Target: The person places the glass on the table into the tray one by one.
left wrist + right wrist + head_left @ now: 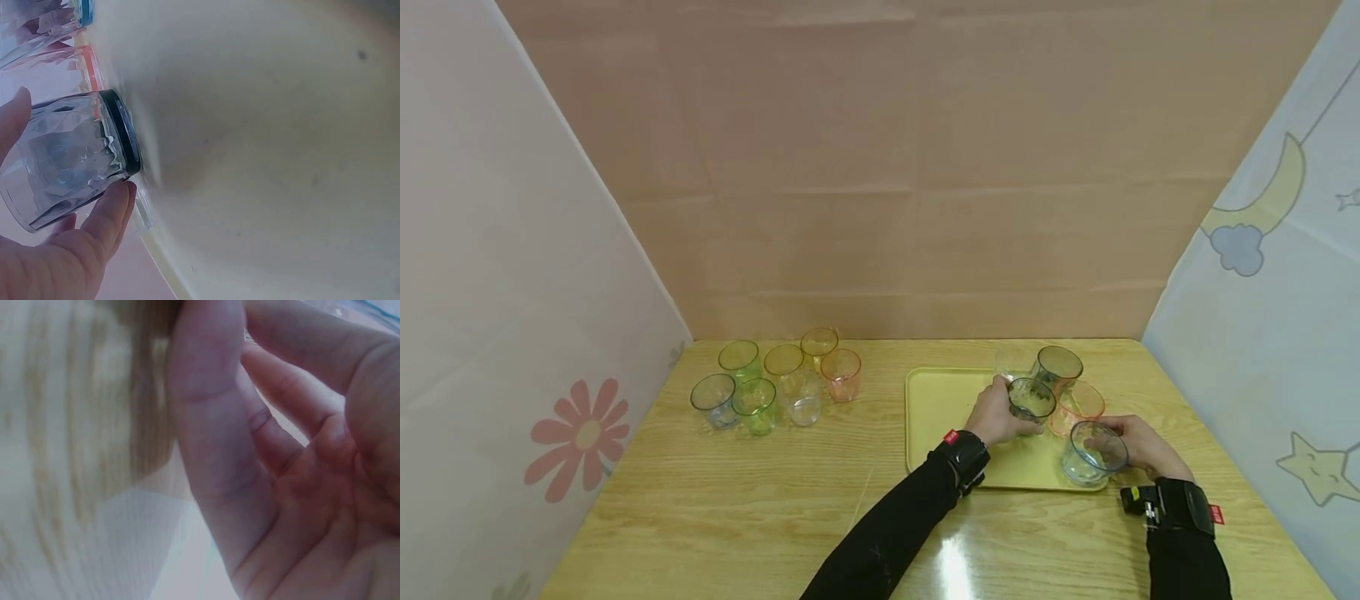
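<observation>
My left hand (996,414) grips a dark-tinted glass (1032,400) over the yellow tray (943,429). In the left wrist view, thumb and fingers lie on opposite sides of this glass (75,156), its dark base close against the tray. At the tray's front right corner, my right hand (1146,446) holds a blue-rimmed clear glass (1086,467) from the right. The right wrist view shows curled fingers (215,419), with only a bit of blue rim in the top corner. Between and behind the hands stand an orange-red-rimmed glass (1078,402), another dark glass (1060,364) and a clear glass (1011,361).
To the left, several tinted glasses stand grouped on the wooden table (737,508), among them a red one (841,375), a green one (755,408) and a blue-grey one (713,402). A brown backdrop (917,183) rises behind, with printed white panels at both sides.
</observation>
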Action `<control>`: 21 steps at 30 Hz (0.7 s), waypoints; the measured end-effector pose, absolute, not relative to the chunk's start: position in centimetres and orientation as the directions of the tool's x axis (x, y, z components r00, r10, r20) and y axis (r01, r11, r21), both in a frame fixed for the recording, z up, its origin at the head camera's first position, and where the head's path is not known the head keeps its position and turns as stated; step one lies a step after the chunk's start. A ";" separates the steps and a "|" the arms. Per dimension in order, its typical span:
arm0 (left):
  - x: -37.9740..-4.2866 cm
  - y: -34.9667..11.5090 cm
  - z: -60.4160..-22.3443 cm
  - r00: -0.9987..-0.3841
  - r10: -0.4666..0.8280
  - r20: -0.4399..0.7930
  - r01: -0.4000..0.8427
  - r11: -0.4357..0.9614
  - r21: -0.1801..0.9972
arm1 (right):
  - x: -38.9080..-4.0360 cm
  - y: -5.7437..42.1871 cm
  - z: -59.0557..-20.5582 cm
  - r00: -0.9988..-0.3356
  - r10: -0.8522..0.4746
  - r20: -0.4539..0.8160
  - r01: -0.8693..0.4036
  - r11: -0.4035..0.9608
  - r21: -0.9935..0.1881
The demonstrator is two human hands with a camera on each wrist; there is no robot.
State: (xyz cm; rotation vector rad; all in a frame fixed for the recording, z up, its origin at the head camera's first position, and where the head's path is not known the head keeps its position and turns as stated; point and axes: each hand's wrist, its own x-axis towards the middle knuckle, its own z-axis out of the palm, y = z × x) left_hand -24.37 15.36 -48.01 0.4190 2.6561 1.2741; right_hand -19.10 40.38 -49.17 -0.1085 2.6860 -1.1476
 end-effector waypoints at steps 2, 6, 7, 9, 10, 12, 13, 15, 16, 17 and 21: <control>-24.3 15.3 -47.9 -0.946 0.323 -0.036 0.177 0.605 0.776 | -19.0 40.3 -49.1 -0.975 -0.153 -0.164 0.013 0.693 -0.721; -24.1 14.9 -47.4 -0.942 0.332 -0.043 0.190 0.635 0.749 | -19.0 40.5 -49.1 -0.978 -0.172 -0.121 -0.037 0.709 -0.704; -24.0 14.6 -47.2 -0.941 0.336 -0.044 0.194 0.641 0.742 | -19.0 40.5 -49.1 -0.978 -0.179 -0.109 -0.052 0.711 -0.701; -23.8 14.1 -46.7 -0.937 0.345 -0.046 0.205 0.653 0.729 | -19.0 40.6 -49.2 -0.976 -0.202 -0.084 -0.089 0.718 -0.691; -23.8 13.8 -46.5 -0.935 0.351 -0.050 0.205 0.651 0.730 | -19.1 40.6 -49.2 -0.975 -0.206 -0.078 -0.097 0.718 -0.689; -23.7 13.1 -46.1 -0.930 0.362 -0.055 0.212 0.655 0.725 | -19.2 40.7 -49.3 -0.976 -0.205 -0.076 -0.097 0.716 -0.691; -23.7 12.7 -46.0 -0.928 0.368 -0.058 0.214 0.654 0.725 | -19.2 40.8 -49.3 -0.975 -0.209 -0.077 -0.099 0.715 -0.692; -23.7 12.0 -45.8 -0.924 0.376 -0.062 0.216 0.651 0.728 | -19.2 40.8 -49.3 -0.974 -0.214 -0.079 -0.101 0.716 -0.691; -23.7 11.6 -45.8 -0.924 0.378 -0.060 0.218 0.649 0.729 | -19.2 40.8 -49.3 -0.975 -0.207 -0.084 -0.091 0.711 -0.697; -23.7 11.2 -45.8 -0.924 0.377 -0.057 0.220 0.649 0.728 | -19.1 40.8 -49.3 -0.975 -0.204 -0.084 -0.089 0.710 -0.698; -24.0 9.8 -45.9 -0.932 0.360 -0.036 0.211 0.620 0.756 | -19.0 40.7 -49.3 -0.973 -0.215 -0.078 -0.102 0.712 -0.695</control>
